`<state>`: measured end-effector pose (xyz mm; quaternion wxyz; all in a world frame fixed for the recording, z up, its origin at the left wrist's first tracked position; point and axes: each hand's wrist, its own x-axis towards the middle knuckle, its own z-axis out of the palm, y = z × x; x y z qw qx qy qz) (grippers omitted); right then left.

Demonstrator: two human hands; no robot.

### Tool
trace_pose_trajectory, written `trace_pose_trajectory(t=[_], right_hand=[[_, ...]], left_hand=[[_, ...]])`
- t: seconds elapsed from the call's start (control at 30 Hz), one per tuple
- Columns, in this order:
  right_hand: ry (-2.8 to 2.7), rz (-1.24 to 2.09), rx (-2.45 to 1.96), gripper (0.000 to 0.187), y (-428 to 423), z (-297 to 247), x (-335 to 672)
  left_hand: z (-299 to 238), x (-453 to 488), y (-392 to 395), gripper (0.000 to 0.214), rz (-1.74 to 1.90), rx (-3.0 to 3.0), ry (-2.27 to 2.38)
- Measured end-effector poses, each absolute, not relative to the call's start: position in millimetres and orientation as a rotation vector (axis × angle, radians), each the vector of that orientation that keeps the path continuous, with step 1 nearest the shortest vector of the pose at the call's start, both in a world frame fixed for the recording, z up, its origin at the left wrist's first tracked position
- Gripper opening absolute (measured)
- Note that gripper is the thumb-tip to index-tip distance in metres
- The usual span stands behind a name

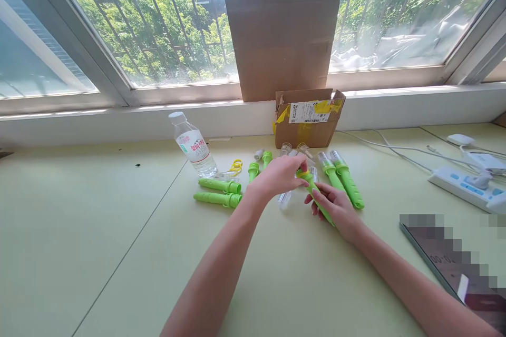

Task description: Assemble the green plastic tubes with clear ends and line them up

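My right hand (336, 209) is closed around a green plastic tube (316, 193) that lies slanted on the table. My left hand (276, 175) pinches the top end of that same tube with its fingertips. Just under the left hand lies a clear plastic cap piece (284, 199). Two assembled green tubes with clear tops (342, 178) lie to the right of my hands. Two bare green tubes (218, 192) lie to the left, threaded ends to the right.
A water bottle (193, 146) stands at the left, with a yellow loop (236, 166) beside it. A small open cardboard box (308, 117) sits by the window sill. A white power strip (468, 188) with cables lies at the right. A dark tablet (454, 263) rests near the front right.
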<state>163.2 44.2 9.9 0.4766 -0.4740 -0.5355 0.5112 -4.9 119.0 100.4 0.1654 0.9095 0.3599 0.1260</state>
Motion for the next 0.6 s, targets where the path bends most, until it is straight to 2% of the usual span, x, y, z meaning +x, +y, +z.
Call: trace_pose_trajectory(t=[0.1,0.33,0.6], right_hand=[[-1.302,1.271,-1.151,0.033,44.5,10.6,164.3],[-1.190,1.221,-1.284,0.039,45.8,8.3,166.2],[-1.211,1.240,-1.210,0.033,44.6,12.1,164.2]], left_hand=[[100.8,-3.3,118.0,0.030,0.326,2.594,1.043],[100.9,1.3,116.0,0.017,0.372,2.611,1.056],[97.7,-2.0,117.4,0.021,0.416,2.641,1.017]])
